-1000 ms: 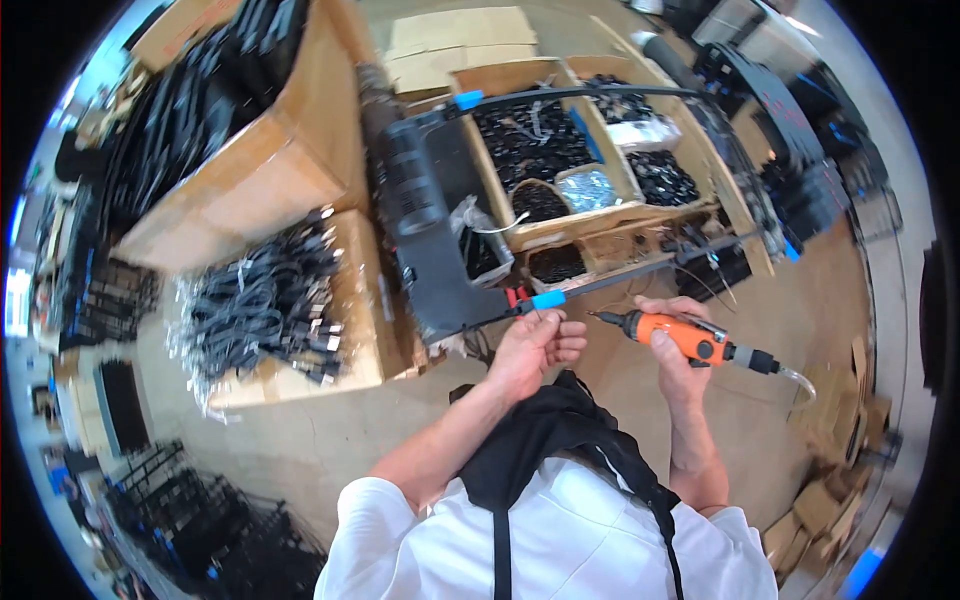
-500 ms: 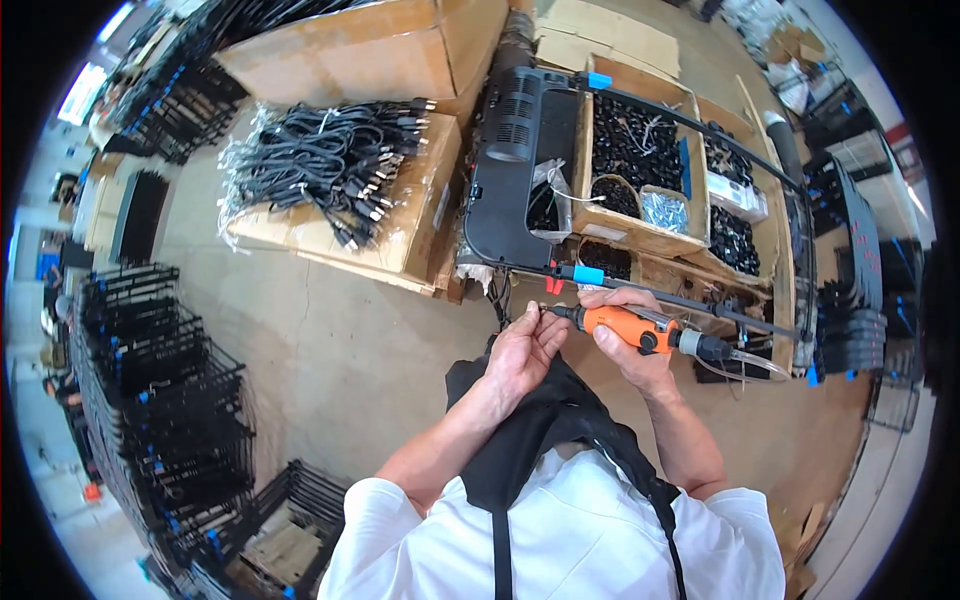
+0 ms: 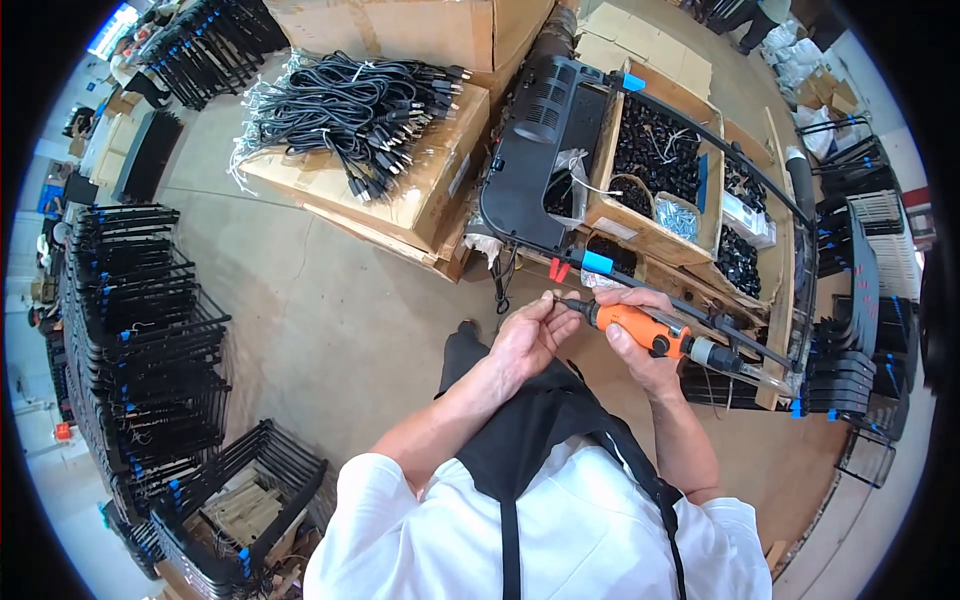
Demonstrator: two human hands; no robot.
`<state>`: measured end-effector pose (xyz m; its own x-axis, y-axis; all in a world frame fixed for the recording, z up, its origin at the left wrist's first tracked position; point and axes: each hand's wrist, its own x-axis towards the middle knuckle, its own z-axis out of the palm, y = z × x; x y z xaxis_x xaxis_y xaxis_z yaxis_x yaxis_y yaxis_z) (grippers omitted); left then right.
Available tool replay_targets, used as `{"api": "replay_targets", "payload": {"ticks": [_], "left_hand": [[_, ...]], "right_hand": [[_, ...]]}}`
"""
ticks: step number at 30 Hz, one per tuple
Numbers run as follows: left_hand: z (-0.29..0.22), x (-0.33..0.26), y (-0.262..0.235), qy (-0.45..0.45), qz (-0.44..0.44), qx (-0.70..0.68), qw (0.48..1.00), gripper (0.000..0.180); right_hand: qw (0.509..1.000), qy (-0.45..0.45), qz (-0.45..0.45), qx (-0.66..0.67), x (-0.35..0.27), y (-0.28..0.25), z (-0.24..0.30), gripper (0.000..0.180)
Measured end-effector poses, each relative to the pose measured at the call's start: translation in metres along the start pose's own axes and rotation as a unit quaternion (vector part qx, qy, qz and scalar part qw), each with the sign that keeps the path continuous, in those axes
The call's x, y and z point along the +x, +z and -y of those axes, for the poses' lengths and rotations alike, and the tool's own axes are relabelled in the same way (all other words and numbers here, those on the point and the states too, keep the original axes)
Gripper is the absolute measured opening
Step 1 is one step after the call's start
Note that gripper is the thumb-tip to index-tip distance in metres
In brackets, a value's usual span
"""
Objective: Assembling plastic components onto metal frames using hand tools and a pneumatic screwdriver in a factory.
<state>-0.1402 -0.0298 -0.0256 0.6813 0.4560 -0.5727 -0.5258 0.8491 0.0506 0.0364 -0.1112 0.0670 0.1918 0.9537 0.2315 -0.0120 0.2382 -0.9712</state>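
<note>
My right hand [image 3: 648, 368] is wrapped around an orange air screwdriver [image 3: 640, 328] with a grey fitting and a clear hose at its rear end. The tool lies nearly level, its dark tip pointing left. At that tip the thumb and fingers of my left hand [image 3: 530, 338] are pinched together; whatever is between them is too small to make out. Just beyond my hands a black frame with a dark plastic panel [image 3: 525, 205] rests across the bench. Blue tape [image 3: 597, 262] and a red clip [image 3: 559, 270] sit on the frame's near side.
Wooden bins [image 3: 690, 180] of small black parts stand on the bench, with a tub of silvery screws [image 3: 676, 218] among them. Bundled black cables [image 3: 365, 110] lie on a carton [image 3: 420, 205] at the left. Stacked black metal frames [image 3: 150, 340] fill the far left.
The whole view has shifted and turned slightly, so the bench appears farther right. Both hands keep their hold, with the screwdriver's tip still at my left fingers.
</note>
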Motion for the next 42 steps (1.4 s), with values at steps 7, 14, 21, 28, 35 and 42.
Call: {"api": "replay_targets", "payload": {"ticks": [7,14,21,28,35,42], "left_hand": [[-0.039,-0.005,0.003,-0.027,0.012,-0.003,1.000,0.024],[-0.067,0.009,-0.002,-0.046,-0.022,0.008,0.999,0.036],[-0.085,0.026,-0.001,-0.102,-0.020,0.020,0.994,0.034],[-0.089,0.039,0.006,-0.123,-0.030,0.035,0.991,0.031],[-0.101,0.055,-0.007,-0.092,0.003,-0.010,0.996,0.027],[-0.114,0.062,-0.004,-0.109,0.006,-0.024,0.994,0.025]], "right_hand": [[0.999,-0.008,-0.014,-0.031,0.021,0.034,-0.001,0.040],[0.997,0.002,-0.003,-0.077,0.044,0.065,-0.006,0.039],[0.994,0.008,-0.060,-0.089,0.056,0.081,-0.006,0.041],[0.988,0.021,-0.092,-0.125,0.068,0.092,-0.015,0.039],[0.984,0.040,-0.112,-0.134,0.089,0.098,-0.044,0.034],[0.976,0.069,-0.072,-0.191,0.109,0.106,-0.055,0.037]]}}
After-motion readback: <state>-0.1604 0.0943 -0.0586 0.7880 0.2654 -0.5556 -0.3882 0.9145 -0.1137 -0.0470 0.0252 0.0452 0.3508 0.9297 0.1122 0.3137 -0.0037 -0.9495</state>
